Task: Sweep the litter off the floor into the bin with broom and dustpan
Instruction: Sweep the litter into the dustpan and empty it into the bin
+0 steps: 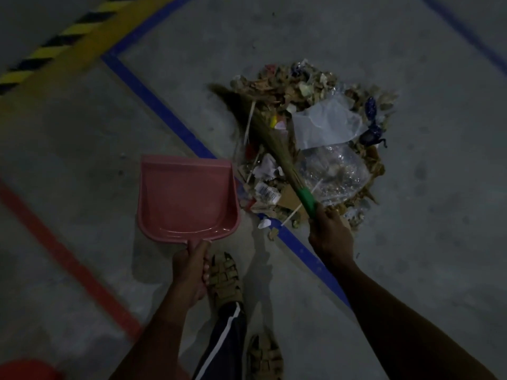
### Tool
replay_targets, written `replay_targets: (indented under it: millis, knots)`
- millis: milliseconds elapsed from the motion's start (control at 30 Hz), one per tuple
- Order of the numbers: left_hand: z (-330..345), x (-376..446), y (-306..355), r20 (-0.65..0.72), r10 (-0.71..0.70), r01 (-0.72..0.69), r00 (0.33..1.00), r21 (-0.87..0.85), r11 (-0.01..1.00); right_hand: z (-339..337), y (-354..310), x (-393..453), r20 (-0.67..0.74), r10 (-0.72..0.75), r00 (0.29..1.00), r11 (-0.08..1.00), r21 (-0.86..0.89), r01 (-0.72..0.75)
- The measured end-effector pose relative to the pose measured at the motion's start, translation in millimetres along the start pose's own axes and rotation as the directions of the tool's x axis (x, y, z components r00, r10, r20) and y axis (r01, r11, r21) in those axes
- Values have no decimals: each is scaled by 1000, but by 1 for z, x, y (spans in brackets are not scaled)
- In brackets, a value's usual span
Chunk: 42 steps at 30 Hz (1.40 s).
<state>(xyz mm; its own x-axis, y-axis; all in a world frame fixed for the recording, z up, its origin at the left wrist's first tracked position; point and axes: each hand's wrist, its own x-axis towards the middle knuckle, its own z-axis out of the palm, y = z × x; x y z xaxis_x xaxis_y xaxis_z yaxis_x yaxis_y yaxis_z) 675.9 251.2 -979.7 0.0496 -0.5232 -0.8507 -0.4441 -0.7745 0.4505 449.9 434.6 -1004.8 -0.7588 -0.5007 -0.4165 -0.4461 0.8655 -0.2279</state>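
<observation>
A pile of litter [310, 127] lies on the grey concrete floor: dry leaves, clear plastic bags, paper scraps, thin sticks, a blue wrapper. My right hand [330, 234] grips the green handle of a grass broom [270, 138], whose bristles lie across the left side of the pile. My left hand [192, 267] holds the handle of a pink dustpan [186, 196]. The pan's tray holds nothing and sits just left of the pile, its mouth pointing away from me.
A blue floor line [164, 113] runs diagonally under the pile's near edge. A red line [68, 259] crosses at left and yellow-black hazard tape [55, 48] at top left. My sandalled feet [225, 278] stand below the pan. A red object [27, 370] shows at the bottom-left corner.
</observation>
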Motion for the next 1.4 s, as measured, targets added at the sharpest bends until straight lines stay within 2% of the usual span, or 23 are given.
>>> replay_targets:
  millis: [167,300,400,567,733,967,1100,1400]
  knots:
    - [4,-3,13,85,6,-15,996,109,994,-18,22,-23,-37,16,999,998,-59,-18]
    - [7,-7,11,87,14,-25,996,136,990,-16,42,-25,-17,87,996,984,-153,-89]
    - [8,-8,-4,75,13,-24,997,151,988,-13,52,-24,-58,99,993,981,-164,-107]
    - [14,-21,-51,100,-48,36,994,119,992,0,69,-20,-109,102,989,977,-177,-120]
    - [22,-21,-121,104,-101,83,989,165,983,17,98,-17,-113,75,991,971,-220,-98]
    - [40,2,-203,90,-198,181,976,175,968,61,143,-13,37,-16,999,953,-303,27]
    - [45,22,-223,97,-232,207,968,217,954,97,157,-21,47,-44,998,962,-267,55]
    - [37,71,-226,132,-221,176,966,283,943,128,171,-13,-164,-56,985,984,-175,27]
